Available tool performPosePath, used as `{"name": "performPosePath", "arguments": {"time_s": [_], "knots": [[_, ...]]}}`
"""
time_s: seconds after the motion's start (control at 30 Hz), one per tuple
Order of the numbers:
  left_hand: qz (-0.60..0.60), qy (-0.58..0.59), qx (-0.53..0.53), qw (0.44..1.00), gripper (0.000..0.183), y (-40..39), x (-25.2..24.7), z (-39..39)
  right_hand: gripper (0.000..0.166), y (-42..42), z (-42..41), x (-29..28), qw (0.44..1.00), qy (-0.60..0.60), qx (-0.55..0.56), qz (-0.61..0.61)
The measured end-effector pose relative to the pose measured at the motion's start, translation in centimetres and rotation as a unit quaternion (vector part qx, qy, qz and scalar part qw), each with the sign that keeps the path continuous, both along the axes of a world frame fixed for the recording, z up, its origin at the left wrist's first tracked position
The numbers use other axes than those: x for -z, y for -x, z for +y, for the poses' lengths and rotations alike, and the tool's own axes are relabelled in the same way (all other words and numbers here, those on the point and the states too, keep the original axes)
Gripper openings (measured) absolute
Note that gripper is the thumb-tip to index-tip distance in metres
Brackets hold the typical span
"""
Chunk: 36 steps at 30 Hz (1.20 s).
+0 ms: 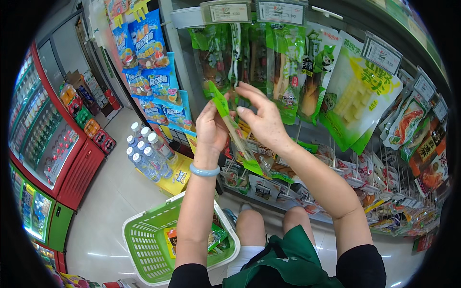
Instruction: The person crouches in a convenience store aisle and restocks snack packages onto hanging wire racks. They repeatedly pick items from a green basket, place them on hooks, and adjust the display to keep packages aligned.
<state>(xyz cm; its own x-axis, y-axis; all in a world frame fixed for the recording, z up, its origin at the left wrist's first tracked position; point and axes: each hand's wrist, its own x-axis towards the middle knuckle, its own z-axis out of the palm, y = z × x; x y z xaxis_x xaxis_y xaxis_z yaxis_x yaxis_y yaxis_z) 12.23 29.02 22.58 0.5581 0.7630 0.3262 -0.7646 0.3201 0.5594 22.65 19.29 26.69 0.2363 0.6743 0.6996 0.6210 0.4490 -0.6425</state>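
My left hand (212, 126), with a pale bangle at the wrist, holds a long, narrow green-and-clear snack pack (236, 135) near its upper end. The pack slants down to the right, turned partly edge-on. My right hand (261, 117) is raised just to the right of the pack, fingers spread and pointing towards the hanging row; it is not plain whether its fingertips touch anything. Behind both hands hang similar green packs (284, 72) under price tags. To their right are a panda-printed pack (317, 75) and a wide white-and-green bamboo shoot pack (360, 90).
A green plastic basket with a white rim (128, 244) stands on the floor below my left arm, with several snack packs inside. Bottled drinks (147, 151) stand on a yellow box. Blue candy bags (149, 39) hang at left, beyond which are red drinks coolers (77, 167). Lower racks hold more packs.
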Motion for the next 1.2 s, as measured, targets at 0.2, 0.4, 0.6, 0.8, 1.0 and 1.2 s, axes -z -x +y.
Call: {"name": "performPosePath", "arguments": {"time_s": [0.2,0.4,0.6,0.8,1.0,1.2], "knots": [[0.029,-0.027,0.006,0.999,0.021,0.1,-1.6,-2.5,0.041,-1.3,-0.1,-1.1,0.985,-0.018,-0.008,0.171],[0.018,-0.027,0.021,0.999,0.019,0.6,-2.0,-2.8,0.032,-1.9,2.2,-4.5,0.985,-0.086,0.066,0.132],[0.029,-0.036,0.007,0.999,0.022,1.8,-2.0,-2.9,0.028,-1.1,3.1,-8.3,0.974,-0.096,0.204,0.013],[0.025,-0.066,-0.002,0.998,0.021,3.0,-2.8,-2.2,0.021,-1.9,4.5,-8.2,0.982,-0.114,0.108,0.1],[0.026,-0.055,-0.008,0.998,0.024,3.0,-2.6,-1.9,0.045,1.4,2.9,-2.4,0.997,-0.075,0.013,0.034],[0.01,-0.054,-0.015,0.998,0.026,2.6,-2.1,-1.0,0.053,2.6,2.6,-1.3,0.999,-0.017,-0.046,-0.005]]}}
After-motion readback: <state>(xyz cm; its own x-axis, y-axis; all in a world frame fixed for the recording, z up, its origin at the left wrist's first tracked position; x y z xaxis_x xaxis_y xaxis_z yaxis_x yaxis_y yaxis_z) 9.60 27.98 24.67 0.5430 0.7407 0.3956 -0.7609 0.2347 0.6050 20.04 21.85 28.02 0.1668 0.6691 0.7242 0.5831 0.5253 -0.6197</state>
